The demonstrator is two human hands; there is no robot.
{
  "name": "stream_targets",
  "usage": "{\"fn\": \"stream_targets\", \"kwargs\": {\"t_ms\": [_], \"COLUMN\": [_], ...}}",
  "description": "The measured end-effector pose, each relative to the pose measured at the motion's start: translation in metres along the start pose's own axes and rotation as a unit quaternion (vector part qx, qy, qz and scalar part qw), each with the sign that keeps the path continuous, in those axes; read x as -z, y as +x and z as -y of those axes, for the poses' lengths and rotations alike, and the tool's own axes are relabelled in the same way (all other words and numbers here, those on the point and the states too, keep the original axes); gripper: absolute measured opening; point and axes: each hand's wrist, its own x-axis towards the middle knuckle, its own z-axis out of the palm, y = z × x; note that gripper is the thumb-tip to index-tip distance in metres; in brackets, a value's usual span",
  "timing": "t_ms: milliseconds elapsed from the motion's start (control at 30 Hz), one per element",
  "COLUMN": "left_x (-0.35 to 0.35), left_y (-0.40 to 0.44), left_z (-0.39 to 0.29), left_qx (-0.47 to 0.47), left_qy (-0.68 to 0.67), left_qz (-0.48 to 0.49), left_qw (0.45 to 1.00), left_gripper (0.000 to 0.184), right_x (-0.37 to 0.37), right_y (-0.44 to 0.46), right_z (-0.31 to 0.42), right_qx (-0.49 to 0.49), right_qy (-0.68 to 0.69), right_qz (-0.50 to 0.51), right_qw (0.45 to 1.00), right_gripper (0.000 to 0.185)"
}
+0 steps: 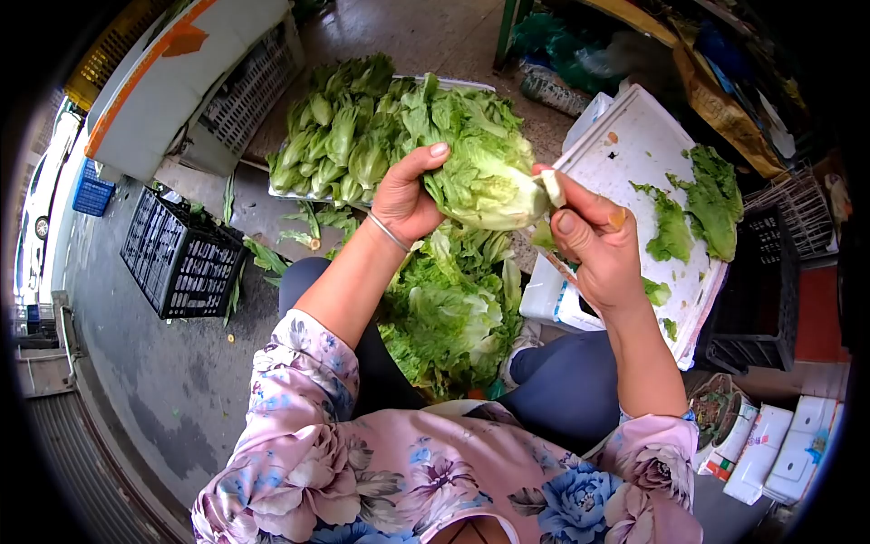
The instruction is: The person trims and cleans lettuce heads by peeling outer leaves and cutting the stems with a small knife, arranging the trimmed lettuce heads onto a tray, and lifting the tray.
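My left hand [412, 195] is wrapped around a head of green lettuce [485, 186], its thumb lying across the leaves. The pale stem end of the lettuce points right, towards my right hand [598, 240]. Its fingers are closed at that end, by a small whitish piece [551, 188] that looks like lettuce stem. A thin brownish strip [562, 268] shows below my right thumb; I cannot make out what it is. Loose lettuce leaves [444, 317] are heaped between my knees, under both hands.
Ahead, rows of leafy green heads [340, 145] fill a light tray. At right, a white foam board [625, 136] carries torn leaves [711, 199]. A black crate [181, 254] stands on the floor at left, another black crate [748, 290] at right. White boxes [802, 449] sit lower right.
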Motion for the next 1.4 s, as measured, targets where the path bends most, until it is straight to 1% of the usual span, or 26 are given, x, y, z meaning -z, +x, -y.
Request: {"fn": "stream_targets", "kwargs": {"t_ms": [67,100,133,233,267,367,433,500,567,633,700,767,800,833,900,967,1000,1033,1067,1100,1133,1167,1233,1300,1367,1400], "left_x": [0.012,0.014,0.016,0.017,0.028,0.023,0.02,0.025,0.003,-0.005,-0.007,0.005,0.0,-0.007,-0.013,-0.003,-0.005,-0.008,-0.009,-0.008,-0.005,0.002,0.019,0.015,0.025,0.011], "left_y": [0.003,0.002,0.001,-0.001,0.0,-0.003,-0.005,-0.003,-0.005,-0.005,-0.002,0.003,-0.002,-0.004,-0.008,-0.003,-0.005,-0.009,-0.011,-0.013,-0.009,-0.007,-0.007,-0.007,-0.002,-0.005], "left_z": [-0.005,-0.008,-0.01,-0.015,-0.019,-0.023,-0.027,-0.026,-0.02,-0.011,-0.004,0.001,0.0,-0.003,0.001,0.002,0.001,-0.002,-0.005,-0.007,-0.012,-0.011,-0.001,0.002,0.004,0.0], "left_qx": [-0.017,-0.019,-0.036,-0.066,-0.068,-0.084,-0.069,-0.04,-0.08,-0.064,-0.043,-0.038,-0.037,-0.037,-0.05,-0.18,-0.183,-0.094,0.0,0.004,0.102,0.202,0.131,0.192,0.152,0.116], "left_qy": [0.025,0.024,0.042,0.065,0.063,0.06,0.04,0.102,0.202,0.234,0.242,0.29,0.296,0.303,0.358,0.597,0.596,0.459,0.307,0.306,0.419,0.513,0.743,0.871,0.828,0.731], "left_qz": [-0.028,-0.028,-0.036,-0.021,-0.017,-0.051,-0.035,-0.081,-0.074,-0.104,-0.094,-0.105,-0.067,-0.028,-0.059,-0.055,-0.054,-0.028,-0.001,-0.006,0.068,0.138,0.173,0.152,0.105,0.07], "left_qw": [0.999,0.999,0.998,0.996,0.996,0.993,0.996,0.991,0.973,0.965,0.965,0.951,0.952,0.952,0.931,0.78,0.78,0.883,0.952,0.952,0.9,0.822,0.633,0.427,0.53,0.668], "left_gripper": [0.025,0.025,0.021,0.012,0.011,0.012,0.016,0.032,0.065,0.071,0.077,0.091,0.095,0.098,0.105,0.106,0.106,0.106,0.106,0.106,0.103,0.099,0.096,0.097,0.098,0.096], "right_x": [0.004,0.003,0.0,0.008,0.012,0.025,0.032,0.024,0.027,0.015,0.013,0.014,0.011,0.01,0.008,0.008,0.014,0.02,0.025,0.022,0.016,0.017,0.017,0.007,0.01,0.007], "right_y": [0.002,0.006,0.01,0.012,0.01,0.011,0.013,0.013,0.017,0.022,0.023,0.025,0.024,0.026,0.028,0.027,0.03,0.029,0.03,0.029,0.031,0.03,0.03,0.033,0.033,0.031], "right_z": [-0.006,-0.006,-0.005,-0.006,-0.004,-0.008,-0.003,-0.004,-0.024,-0.016,-0.027,-0.037,-0.037,-0.036,-0.031,-0.025,-0.03,-0.032,-0.033,-0.028,-0.021,-0.021,-0.019,-0.013,-0.017,-0.021], "right_qx": [-0.018,-0.018,0.013,0.039,-0.027,-0.103,-0.283,-0.307,-0.159,-0.23,-0.326,-0.334,-0.325,-0.315,-0.3,-0.255,-0.235,-0.234,-0.2,-0.17,-0.144,-0.138,-0.121,-0.063,-0.067,-0.053], "right_qy": [0.153,0.152,0.058,-0.074,-0.088,-0.097,-0.268,-0.262,-0.165,0.001,0.066,0.088,0.084,0.135,0.181,0.202,0.228,0.227,0.217,0.209,0.191,0.157,0.1,0.062,0.065,0.072], "right_qz": [-0.036,-0.034,-0.129,-0.221,-0.184,-0.145,0.042,-0.053,-0.129,-0.115,-0.042,0.026,0.028,-0.026,-0.075,-0.145,-0.134,-0.133,-0.156,-0.18,-0.2,-0.216,-0.243,-0.278,-0.25,-0.236], "right_qw": [0.987,0.988,0.99,0.972,0.979,0.979,0.92,0.913,0.965,0.966,0.942,0.938,0.942,0.939,0.934,0.934,0.935,0.936,0.943,0.946,0.95,0.954,0.957,0.956,0.964,0.968], "right_gripper": [0.04,0.04,0.04,0.04,0.037,0.038,0.051,0.065,0.064,0.069,0.07,0.057,0.057,0.052,0.047,0.045,0.039,0.039,0.037,0.034,0.033,0.042,0.043,0.037,0.042,0.043]}}
